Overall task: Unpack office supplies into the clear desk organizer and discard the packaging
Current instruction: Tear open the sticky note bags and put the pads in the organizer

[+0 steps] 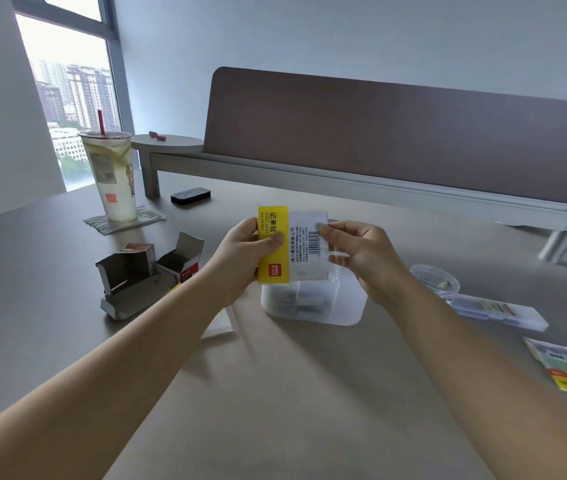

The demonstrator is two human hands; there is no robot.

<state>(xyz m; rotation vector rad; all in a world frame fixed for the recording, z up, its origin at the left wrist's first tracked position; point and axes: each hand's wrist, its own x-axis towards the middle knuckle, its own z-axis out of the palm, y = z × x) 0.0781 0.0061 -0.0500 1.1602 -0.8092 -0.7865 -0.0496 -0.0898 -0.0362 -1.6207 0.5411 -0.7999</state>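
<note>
Sticky-note pack btwn both hands, left hand grips yellow end, right hand pinches opposite edge, above clear organizer

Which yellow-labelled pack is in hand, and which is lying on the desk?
The sticky-note pack above the clear organizer is gripped by left hand and right hand. The other yellow pack lies flat at far right, untouched.

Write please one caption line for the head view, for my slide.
Both hands, left and right, hold a sticky-note pack above the clear organizer on the desk.
</note>
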